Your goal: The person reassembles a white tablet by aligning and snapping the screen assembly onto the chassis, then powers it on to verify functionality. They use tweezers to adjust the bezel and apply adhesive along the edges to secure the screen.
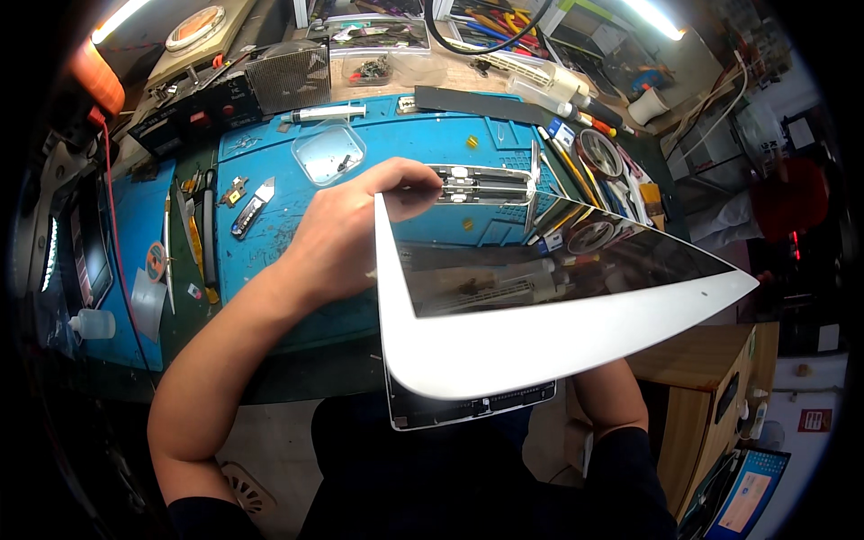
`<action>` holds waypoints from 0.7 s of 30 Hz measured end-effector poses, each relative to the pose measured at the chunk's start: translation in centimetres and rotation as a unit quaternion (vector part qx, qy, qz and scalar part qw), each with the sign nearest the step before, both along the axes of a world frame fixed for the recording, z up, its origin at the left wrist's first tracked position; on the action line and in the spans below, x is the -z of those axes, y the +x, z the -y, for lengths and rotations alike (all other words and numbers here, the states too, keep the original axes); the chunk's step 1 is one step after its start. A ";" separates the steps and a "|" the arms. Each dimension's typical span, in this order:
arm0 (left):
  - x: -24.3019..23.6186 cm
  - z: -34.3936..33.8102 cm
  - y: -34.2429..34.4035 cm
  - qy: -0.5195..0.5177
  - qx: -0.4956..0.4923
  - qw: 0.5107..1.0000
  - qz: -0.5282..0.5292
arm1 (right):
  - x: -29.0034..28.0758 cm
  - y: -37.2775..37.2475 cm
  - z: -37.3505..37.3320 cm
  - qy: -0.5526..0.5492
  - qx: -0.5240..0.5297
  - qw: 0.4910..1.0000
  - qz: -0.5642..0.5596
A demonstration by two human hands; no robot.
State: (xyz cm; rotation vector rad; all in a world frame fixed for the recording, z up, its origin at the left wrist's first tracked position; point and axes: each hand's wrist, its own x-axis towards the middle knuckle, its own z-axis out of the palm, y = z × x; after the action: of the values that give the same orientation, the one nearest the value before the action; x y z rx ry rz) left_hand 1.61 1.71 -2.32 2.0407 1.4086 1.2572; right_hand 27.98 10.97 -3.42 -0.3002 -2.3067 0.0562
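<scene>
- So a white-framed screen panel (576, 337) is being held up off the near edge of the bench, tilted, right above the lap.
- Its upper left edge is gripped by the left hand (346, 225), fingers curled well in, close to a metal hinge-like strip (481, 184).
- The right hand is hidden behind the panel; only its forearm is seen, so how open it is or what it's got can't be told.
- Below the panel, a dark section with exposed circuitry (472, 411) is left poking out. Whether it's joined on can't be made out.
- Biggest worry imo: a drop. If the left grip slips and nothing is being supported on the right, a corner could get cracked.
- The strip could also be bent if the panel is twisted from that one corner.
- Those exposed electronics could be scuffed if they're brushed against clothing or the bench edge.
- If it's laid on the blue mat (261, 171) carelessly, the glass could be scratched by the utility knife (252, 209), or the clear tub (315, 155) of small bits could be knocked over.
</scene>
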 end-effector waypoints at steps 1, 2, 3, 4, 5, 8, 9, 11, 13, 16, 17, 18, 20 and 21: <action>0.4 -0.3 -0.1 0.006 0.008 1.000 0.004 | 0.2 -0.1 0.1 0.015 0.007 1.000 -0.023; 0.8 -0.6 -0.2 0.012 0.015 1.000 0.008 | 0.4 -0.1 0.0 0.025 0.006 0.999 -0.033; 1.4 -1.0 -0.4 0.018 0.022 1.000 0.011 | 0.6 -0.1 -0.1 0.035 0.007 0.998 -0.044; 2.2 -1.4 -0.7 0.016 0.025 1.000 0.009 | 0.8 0.0 -0.4 0.041 0.001 0.998 -0.041; 3.4 -1.8 -1.0 0.013 0.027 1.000 0.008 | 0.9 -0.1 -0.5 0.047 0.000 0.998 -0.043; 5.7 -3.9 -2.1 -0.054 0.045 0.997 -0.015 | 0.8 -0.3 -0.4 0.068 0.004 0.996 -0.055; 6.1 -3.9 -2.2 -0.057 0.044 0.997 -0.013 | 0.9 -0.3 -0.3 0.073 0.006 0.996 -0.058; 5.5 -3.0 -1.7 -0.030 0.035 0.999 0.003 | 1.0 -0.1 -0.4 0.074 0.005 0.996 -0.058; 5.1 -2.8 -1.3 0.008 0.033 0.999 0.018 | 1.0 0.1 -0.4 0.070 0.009 0.996 -0.056; 4.6 -2.3 -1.5 0.027 0.029 0.999 0.010 | 0.7 -0.2 -0.1 0.044 0.014 0.998 -0.042; 3.6 -1.8 -1.1 0.027 0.023 0.999 0.002 | 0.7 -0.1 0.0 0.037 0.020 0.998 -0.038; 2.8 -1.4 -0.8 0.023 0.020 1.000 -0.002 | 0.8 0.0 0.1 0.029 0.025 0.999 -0.033; 1.0 -0.5 -0.3 0.011 0.014 1.000 -0.007 | 0.8 0.2 0.0 0.027 0.026 0.999 -0.032; 0.7 -0.4 -0.2 0.003 0.012 1.000 -0.009 | 0.8 0.3 0.0 0.027 0.024 0.999 -0.033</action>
State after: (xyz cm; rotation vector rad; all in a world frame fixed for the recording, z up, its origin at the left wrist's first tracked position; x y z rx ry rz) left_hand 1.41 2.07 -2.98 2.0712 1.3849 1.2391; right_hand 28.26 10.99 -4.26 -0.3214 -2.2301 -0.0202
